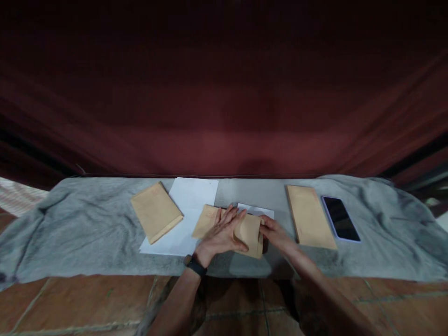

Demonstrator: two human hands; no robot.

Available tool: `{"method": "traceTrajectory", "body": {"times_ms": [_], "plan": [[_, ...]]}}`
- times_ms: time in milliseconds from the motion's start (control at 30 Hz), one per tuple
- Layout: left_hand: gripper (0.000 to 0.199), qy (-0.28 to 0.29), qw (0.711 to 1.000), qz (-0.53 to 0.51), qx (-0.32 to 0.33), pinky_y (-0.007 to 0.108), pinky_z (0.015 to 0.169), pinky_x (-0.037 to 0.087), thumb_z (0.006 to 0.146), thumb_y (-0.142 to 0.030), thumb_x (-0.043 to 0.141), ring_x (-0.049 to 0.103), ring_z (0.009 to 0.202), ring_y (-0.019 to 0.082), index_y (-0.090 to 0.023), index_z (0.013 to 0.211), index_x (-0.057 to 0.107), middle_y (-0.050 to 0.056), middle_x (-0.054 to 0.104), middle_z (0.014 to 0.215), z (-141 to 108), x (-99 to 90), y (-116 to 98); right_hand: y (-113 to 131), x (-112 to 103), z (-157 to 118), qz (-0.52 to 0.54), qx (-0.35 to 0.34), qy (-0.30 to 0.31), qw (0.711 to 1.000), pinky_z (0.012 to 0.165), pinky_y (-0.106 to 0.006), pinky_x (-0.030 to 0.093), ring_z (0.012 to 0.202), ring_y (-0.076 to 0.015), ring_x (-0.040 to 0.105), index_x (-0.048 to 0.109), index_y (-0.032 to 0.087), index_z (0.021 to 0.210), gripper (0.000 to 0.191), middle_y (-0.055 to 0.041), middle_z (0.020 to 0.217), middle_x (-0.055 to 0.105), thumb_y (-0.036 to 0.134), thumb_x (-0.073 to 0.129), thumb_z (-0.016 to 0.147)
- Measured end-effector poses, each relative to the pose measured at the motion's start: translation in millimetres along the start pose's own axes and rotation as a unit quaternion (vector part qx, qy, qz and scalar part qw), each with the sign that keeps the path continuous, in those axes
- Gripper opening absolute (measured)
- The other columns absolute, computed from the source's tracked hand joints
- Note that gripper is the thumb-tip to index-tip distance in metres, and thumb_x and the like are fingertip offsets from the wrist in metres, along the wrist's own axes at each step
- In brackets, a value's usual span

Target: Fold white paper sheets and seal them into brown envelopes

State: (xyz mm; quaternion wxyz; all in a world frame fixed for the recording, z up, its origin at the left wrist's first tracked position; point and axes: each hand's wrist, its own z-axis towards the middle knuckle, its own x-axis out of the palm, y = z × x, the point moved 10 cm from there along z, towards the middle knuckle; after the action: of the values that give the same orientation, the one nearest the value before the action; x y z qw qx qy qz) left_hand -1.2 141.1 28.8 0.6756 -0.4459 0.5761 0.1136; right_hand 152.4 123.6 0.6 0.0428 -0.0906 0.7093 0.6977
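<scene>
A brown paper envelope point(250, 231) lies at the middle of the cloth-covered bench, bent up at its right part. My left hand point(224, 233) rests on it, fingers spread, palm down. The fingers of my right hand point(275, 233) are closed on the envelope's right end. Another part of brown paper point(206, 221) extends left from under my left hand; whether it is the same envelope I cannot tell. Behind my hands a white sheet point(257, 211) shows partly.
Brown envelopes point(156, 212) overlap white paper point(191, 196) on the left. To the right are a stack of brown envelopes point(312, 217) and a phone point(340, 219). Grey cloth point(392, 224) covers the bench, with a dark red surface point(224, 149) behind and floor tiles point(87, 303) in front.
</scene>
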Motion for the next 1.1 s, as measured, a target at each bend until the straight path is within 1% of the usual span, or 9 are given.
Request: {"method": "traceTrajectory", "body": {"times_ms": [167, 300, 433, 567, 667, 767, 867, 933, 1100], "plan": [[0.125, 0.017, 1.0, 0.02, 0.012, 0.061, 0.123, 0.005, 0.062, -0.059, 0.085, 0.017, 0.155, 0.035, -0.03, 0.161, 0.016, 0.015, 0.026, 0.166, -1, 15.2, -2, -4, -21, 5, -0.058, 0.005, -0.04, 0.998, 0.074, -0.031, 0.055, 0.079, -0.0195, 0.067, 0.068, 0.024, 0.084, 0.017, 0.0012, 0.08, 0.072, 0.033, 0.054, 0.082], [0.135, 0.01, 0.999, 0.028, 0.019, 0.065, 0.122, 0.002, 0.057, -0.058, 0.089, 0.016, 0.154, 0.037, -0.032, 0.161, 0.008, 0.014, 0.024, 0.166, 1, 21.8, -7, -7, -29, 8, -0.065, 0.0, -0.062, 0.996, 0.076, -0.031, 0.055, 0.084, -0.0204, 0.068, 0.067, 0.023, 0.091, 0.021, -0.0011, 0.084, 0.073, 0.032, 0.05, 0.083], [0.133, -0.012, 0.999, 0.028, 0.02, 0.065, 0.122, -0.001, 0.059, -0.057, 0.088, 0.023, 0.152, 0.036, -0.032, 0.161, 0.007, 0.014, 0.03, 0.163, 3, 18.3, -15, -6, -41, 7, -0.117, -0.009, -0.108, 0.987, 0.077, -0.032, 0.055, 0.082, -0.0205, 0.069, 0.063, 0.023, 0.099, 0.02, -0.0025, 0.087, 0.072, 0.031, 0.051, 0.085], [0.131, -0.023, 0.999, 0.024, 0.009, 0.066, 0.122, -0.002, 0.062, -0.057, 0.086, 0.028, 0.15, 0.035, -0.032, 0.161, 0.003, 0.014, 0.035, 0.159, 4, 15.9, -14, 12, -50, -3, -0.305, -0.027, -0.17, 0.937, 0.077, -0.034, 0.053, 0.085, -0.0227, 0.066, 0.06, 0.021, 0.105, 0.02, -0.0066, 0.092, 0.069, 0.027, 0.052, 0.087], [0.13, -0.02, 1.0, 0.019, 0.006, 0.066, 0.122, 0.0, 0.064, -0.057, 0.085, 0.028, 0.149, 0.035, -0.032, 0.161, 0.003, 0.014, 0.036, 0.158, 4, 17.4, -13, 22, -44, -7, -0.391, -0.03, -0.163, 0.905, 0.081, -0.036, 0.052, 0.088, -0.0241, 0.066, 0.062, 0.021, 0.098, 0.016, -0.0081, 0.091, 0.069, 0.023, 0.049, 0.089], [0.131, -0.022, 1.0, 0.018, 0.006, 0.066, 0.123, 0.001, 0.063, -0.057, 0.086, 0.028, 0.149, 0.035, -0.031, 0.161, 0.003, 0.014, 0.036, 0.158, 4, 17.8, -13, 14, -38, -6, -0.349, 0.0, -0.129, 0.928, 0.077, -0.033, 0.052, 0.082, -0.0224, 0.068, 0.066, 0.023, 0.096, 0.022, -0.0061, 0.089, 0.072, 0.023, 0.045, 0.091], [0.133, -0.025, 0.999, 0.02, 0.005, 0.067, 0.122, 0.002, 0.062, -0.058, 0.086, 0.028, 0.149, 0.036, -0.03, 0.161, 0.002, 0.015, 0.036, 0.157, 4, 18.1, -13, 7, -37, -4, -0.224, 0.017, -0.112, 0.968, 0.079, -0.033, 0.052, 0.088, -0.022, 0.069, 0.071, 0.024, 0.098, 0.029, -0.0054, 0.099, 0.075, 0.027, 0.043, 0.09], [0.134, -0.024, 0.999, 0.021, 0.006, 0.066, 0.122, 0.004, 0.062, -0.058, 0.086, 0.029, 0.148, 0.036, -0.03, 0.161, 0.0, 0.014, 0.036, 0.157, 4, 18.9, -13, 0, -35, -3, -0.13, 0.05, -0.084, 0.987, 0.077, -0.032, 0.052, 0.088, -0.0219, 0.069, 0.073, 0.023, 0.095, 0.028, -0.004, 0.096, 0.076, 0.035, 0.049, 0.087], [0.134, -0.035, 0.999, 0.026, 0.018, 0.065, 0.123, 0.004, 0.062, -0.058, 0.086, 0.03, 0.148, 0.036, -0.032, 0.161, -0.001, 0.014, 0.036, 0.157, 3, 17.1, -15, -7, -21, -4, -0.01, 0.138, 0.011, 0.99, 0.069, -0.029, 0.049, 0.078, -0.0199, 0.065, 0.073, 0.019, 0.088, 0.032, -0.0016, 0.084, 0.072, 0.047, 0.064, 0.075]]}}
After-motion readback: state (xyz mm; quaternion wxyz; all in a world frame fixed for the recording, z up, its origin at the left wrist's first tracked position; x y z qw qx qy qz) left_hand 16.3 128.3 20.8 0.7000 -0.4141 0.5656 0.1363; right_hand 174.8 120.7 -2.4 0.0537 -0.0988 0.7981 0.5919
